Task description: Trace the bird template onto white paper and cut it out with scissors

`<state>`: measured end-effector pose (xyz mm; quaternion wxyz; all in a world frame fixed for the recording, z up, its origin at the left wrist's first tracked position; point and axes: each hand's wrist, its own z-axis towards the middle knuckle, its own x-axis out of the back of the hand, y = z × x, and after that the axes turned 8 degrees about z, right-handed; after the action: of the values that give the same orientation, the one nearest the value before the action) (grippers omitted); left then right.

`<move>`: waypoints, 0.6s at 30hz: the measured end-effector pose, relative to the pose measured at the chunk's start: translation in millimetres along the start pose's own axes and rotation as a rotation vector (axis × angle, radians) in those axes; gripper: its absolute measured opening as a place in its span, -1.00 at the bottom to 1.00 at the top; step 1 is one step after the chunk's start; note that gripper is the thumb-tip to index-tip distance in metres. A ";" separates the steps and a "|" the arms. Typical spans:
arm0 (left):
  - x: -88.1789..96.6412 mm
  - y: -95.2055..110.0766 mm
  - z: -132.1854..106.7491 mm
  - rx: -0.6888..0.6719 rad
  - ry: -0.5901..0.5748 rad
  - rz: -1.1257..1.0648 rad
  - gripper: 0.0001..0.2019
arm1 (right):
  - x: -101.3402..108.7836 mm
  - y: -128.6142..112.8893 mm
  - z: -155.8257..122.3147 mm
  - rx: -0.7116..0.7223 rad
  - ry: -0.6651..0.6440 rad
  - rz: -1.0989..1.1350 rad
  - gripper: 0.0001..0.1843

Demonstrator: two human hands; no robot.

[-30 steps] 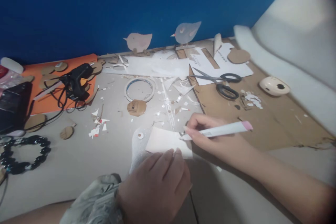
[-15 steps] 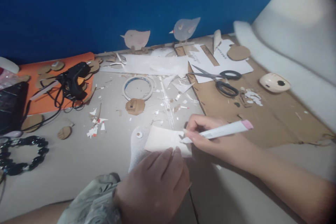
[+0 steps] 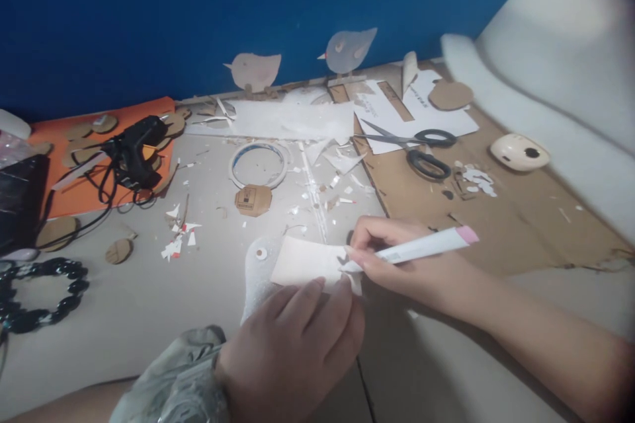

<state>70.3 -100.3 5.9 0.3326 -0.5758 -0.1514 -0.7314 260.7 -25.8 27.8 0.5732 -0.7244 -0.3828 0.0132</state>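
Note:
In my right hand (image 3: 397, 258) is a white marker pen (image 3: 419, 250) with a pink end, held between thumb and fingers. Its tip meets the right part of a cream-white piece of paper (image 3: 307, 261), where a dark mark shows. My left hand (image 3: 302, 344) holds that paper by its near edge, fingertips on top; the thumb is hidden. Partly under the paper and to its left lies a glittery white cut-out shape (image 3: 256, 277) with a round eye (image 3: 260, 254) stuck on it.
Scissors (image 3: 426, 152) and a cream rounded object (image 3: 520, 152) lie on cardboard (image 3: 526, 225) at right. Beyond my hands is a tape roll (image 3: 233, 168) among scraps. A glue gun (image 3: 139, 152) rests on orange paper (image 3: 99, 201). Two bird cut-outs (image 3: 255, 73) stand by the blue wall (image 3: 173, 13).
My left fingers have spread a little, with one fingertip shifted right and up toward the marker tip. My right hand and the marker stay nearly in place.

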 end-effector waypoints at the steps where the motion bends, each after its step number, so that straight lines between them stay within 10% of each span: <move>1: 0.6 -0.4 0.3 -0.011 -0.006 0.004 -0.73 | 0.1 0.1 0.2 -0.004 0.009 0.000 -0.81; 18: 1.8 -0.6 1.8 -0.050 -0.034 0.028 -0.75 | -2.6 4.3 0.8 0.043 0.185 -0.067 -0.82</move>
<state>71.0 -99.3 8.2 0.3258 -0.5983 -0.1305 -0.7204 260.8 -26.8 22.8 0.6216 -0.6968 -0.3519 -0.0647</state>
